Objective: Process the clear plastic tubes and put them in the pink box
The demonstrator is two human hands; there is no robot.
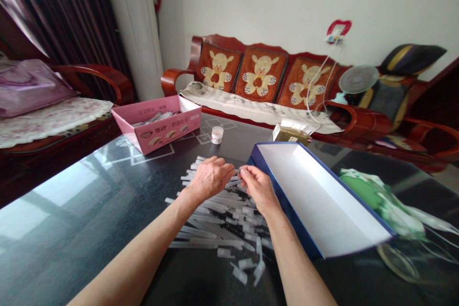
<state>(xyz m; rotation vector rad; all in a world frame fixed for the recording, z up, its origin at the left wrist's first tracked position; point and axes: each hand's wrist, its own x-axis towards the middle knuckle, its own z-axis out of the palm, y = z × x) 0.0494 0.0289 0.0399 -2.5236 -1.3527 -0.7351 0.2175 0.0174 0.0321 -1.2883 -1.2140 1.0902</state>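
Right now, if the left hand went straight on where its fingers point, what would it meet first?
The left hand would probably meet the narrow clear strip, then the right hand beyond; depth is hard to judge.

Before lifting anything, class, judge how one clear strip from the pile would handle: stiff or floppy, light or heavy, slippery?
A clear strip looks light, being thin and narrow. It is probably stiff, since the strips lie straight. On the glossy tabletop it may well slide easily.

A red wooden sofa (175,79) holds cartoon cushions (261,74).
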